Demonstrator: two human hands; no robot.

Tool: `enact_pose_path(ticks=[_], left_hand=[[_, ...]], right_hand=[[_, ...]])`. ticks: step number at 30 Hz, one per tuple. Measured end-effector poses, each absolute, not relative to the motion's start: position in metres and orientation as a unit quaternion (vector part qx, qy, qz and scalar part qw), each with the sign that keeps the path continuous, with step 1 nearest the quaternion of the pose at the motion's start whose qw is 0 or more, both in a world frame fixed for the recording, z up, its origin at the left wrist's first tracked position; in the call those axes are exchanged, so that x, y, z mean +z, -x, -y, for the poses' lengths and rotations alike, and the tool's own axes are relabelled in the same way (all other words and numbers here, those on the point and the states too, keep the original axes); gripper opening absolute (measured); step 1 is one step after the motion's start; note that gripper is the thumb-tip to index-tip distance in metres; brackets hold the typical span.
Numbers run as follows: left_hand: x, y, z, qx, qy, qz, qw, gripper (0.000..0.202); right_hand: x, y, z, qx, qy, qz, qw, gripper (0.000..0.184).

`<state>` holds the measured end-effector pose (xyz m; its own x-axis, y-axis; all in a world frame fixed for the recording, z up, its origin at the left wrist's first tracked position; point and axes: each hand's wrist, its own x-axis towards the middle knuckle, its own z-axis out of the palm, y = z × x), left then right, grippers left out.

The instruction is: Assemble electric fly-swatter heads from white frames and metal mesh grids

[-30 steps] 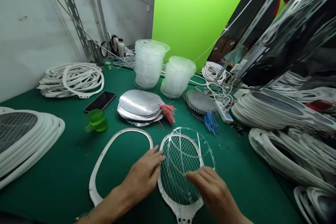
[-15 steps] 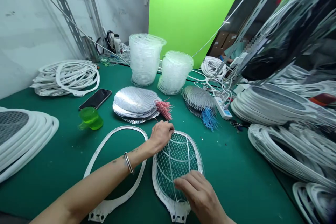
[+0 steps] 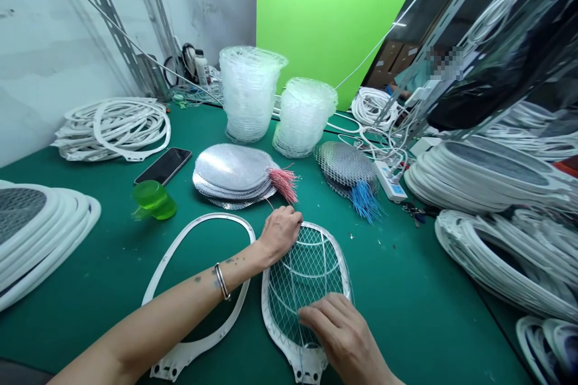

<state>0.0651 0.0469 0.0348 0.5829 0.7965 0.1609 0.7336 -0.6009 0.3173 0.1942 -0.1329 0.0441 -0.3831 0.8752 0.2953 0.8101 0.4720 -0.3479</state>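
Observation:
A white oval racket frame (image 3: 267,313) lies on the green table with a diamond-pattern metal mesh (image 3: 311,271) and curved clear-white ribs across it. My left hand (image 3: 280,231) reaches over to its upper left edge, fingers closed on the rim. Over the lower right of the mesh is my right hand (image 3: 345,334), its fingers bent and pressed together; what they pinch, if anything, is hidden. A thin wire (image 3: 301,367) runs down at the frame's neck. Under my left forearm rests a second, bare racket frame (image 3: 226,328).
Beyond my hands lie a mesh stack with red wires (image 3: 235,168) and a darker stack with blue wires (image 3: 345,162). Clear plastic ring stacks (image 3: 250,96) stand behind. A phone (image 3: 165,165) and green tape roll (image 3: 156,200) sit left; frame piles (image 3: 478,180) line the right.
The camera view has shifted slightly. Both hands keep nearly the same places on the racket frame, and the things on the table stay where they were.

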Motion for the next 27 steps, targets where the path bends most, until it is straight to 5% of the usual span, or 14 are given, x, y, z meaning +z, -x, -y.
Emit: enact_pose_path(ticks=[6,10,14,27], left_hand=[[0.030,-0.066,-0.045,0.144,-0.891,-0.424,0.069,0.016],[0.026,-0.065,-0.045,0.141,-0.898,-0.415,0.043,0.016],[0.027,-0.063,-0.044,0.122,-0.917,-0.380,0.016,0.020],[0.054,-0.058,-0.052,0.068,-0.968,-0.242,0.011,0.019]], right_hand=[[0.061,-0.201,0.129,0.228,0.540,0.785,0.203,0.013],[0.060,-0.215,0.091,0.096,0.580,0.770,0.247,0.023],[0.043,-0.226,0.044,-0.087,0.580,0.794,0.162,0.032],[0.061,-0.239,0.016,-0.041,0.548,0.821,0.158,0.018]])
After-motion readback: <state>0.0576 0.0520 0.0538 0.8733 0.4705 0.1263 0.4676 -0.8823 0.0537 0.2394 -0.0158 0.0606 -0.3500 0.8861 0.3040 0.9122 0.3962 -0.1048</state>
